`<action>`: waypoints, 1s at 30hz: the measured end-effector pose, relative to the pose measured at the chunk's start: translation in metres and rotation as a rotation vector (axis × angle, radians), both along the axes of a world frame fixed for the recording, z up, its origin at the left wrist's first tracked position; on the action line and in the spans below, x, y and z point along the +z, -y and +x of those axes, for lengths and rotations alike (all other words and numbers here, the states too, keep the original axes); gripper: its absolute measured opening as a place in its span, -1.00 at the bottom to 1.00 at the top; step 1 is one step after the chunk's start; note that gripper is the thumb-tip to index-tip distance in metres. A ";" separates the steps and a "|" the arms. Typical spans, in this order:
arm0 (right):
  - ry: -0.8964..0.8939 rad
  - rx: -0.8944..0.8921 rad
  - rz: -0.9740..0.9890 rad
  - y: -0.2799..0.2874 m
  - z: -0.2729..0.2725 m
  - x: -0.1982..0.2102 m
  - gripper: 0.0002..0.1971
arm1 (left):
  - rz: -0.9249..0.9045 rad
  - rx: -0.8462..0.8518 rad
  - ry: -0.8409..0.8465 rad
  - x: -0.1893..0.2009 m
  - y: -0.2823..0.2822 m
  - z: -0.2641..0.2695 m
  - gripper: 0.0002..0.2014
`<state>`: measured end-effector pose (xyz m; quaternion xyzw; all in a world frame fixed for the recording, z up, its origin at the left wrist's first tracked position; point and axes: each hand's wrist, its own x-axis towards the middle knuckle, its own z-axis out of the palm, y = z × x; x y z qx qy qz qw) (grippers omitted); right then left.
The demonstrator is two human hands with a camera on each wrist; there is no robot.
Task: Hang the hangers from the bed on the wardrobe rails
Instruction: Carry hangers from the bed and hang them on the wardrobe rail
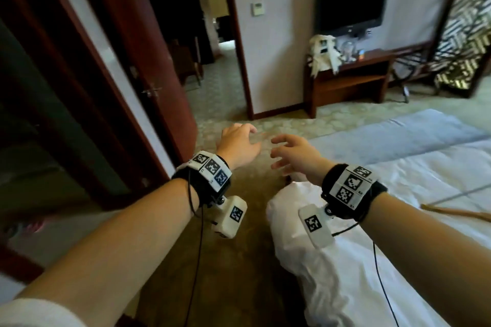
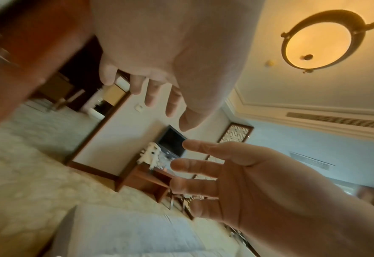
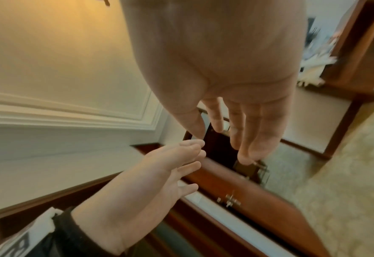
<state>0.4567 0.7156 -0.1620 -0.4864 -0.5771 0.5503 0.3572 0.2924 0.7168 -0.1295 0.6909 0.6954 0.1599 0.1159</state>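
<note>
A brown wooden hanger [image 1: 451, 212] lies on the white bed [image 1: 414, 183] at the right edge of the head view, only partly in frame. My left hand [image 1: 245, 145] and right hand [image 1: 292, 152] are stretched out side by side over the carpet, beyond the bed's near corner. Both have spread, relaxed fingers and hold nothing. The left wrist view shows the left hand [image 2: 159, 87] above and the right palm [image 2: 247, 177] empty. In the right wrist view the right hand [image 3: 243, 118] and left hand [image 3: 159, 173] are bare too. The dark wardrobe opening [image 1: 39, 119] is at the left; no rail shows.
A red-brown open door [image 1: 148, 56] stands between the wardrobe and a doorway [image 1: 220, 42]. A crumpled white cover [image 1: 297, 223] bulges at the bed's corner. A wooden desk [image 1: 350, 79] under a wall TV [image 1: 350, 0] stands across the patterned carpet [image 1: 265, 119].
</note>
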 end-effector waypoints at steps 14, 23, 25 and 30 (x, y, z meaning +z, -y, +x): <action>-0.003 -0.574 -0.171 -0.092 0.167 -0.061 -0.67 | -0.193 -0.515 0.065 -0.077 -0.184 0.192 -0.56; -0.026 -0.839 -0.318 -0.102 0.215 -0.122 -0.68 | -0.403 -0.740 -0.002 -0.163 -0.236 0.256 -0.55; -0.036 -0.880 -0.347 -0.094 0.231 -0.134 -0.67 | -0.429 -0.795 -0.034 -0.182 -0.230 0.274 -0.56; -0.069 -0.994 -0.382 -0.069 0.286 -0.155 -0.69 | -0.480 -0.902 -0.107 -0.213 -0.217 0.336 -0.55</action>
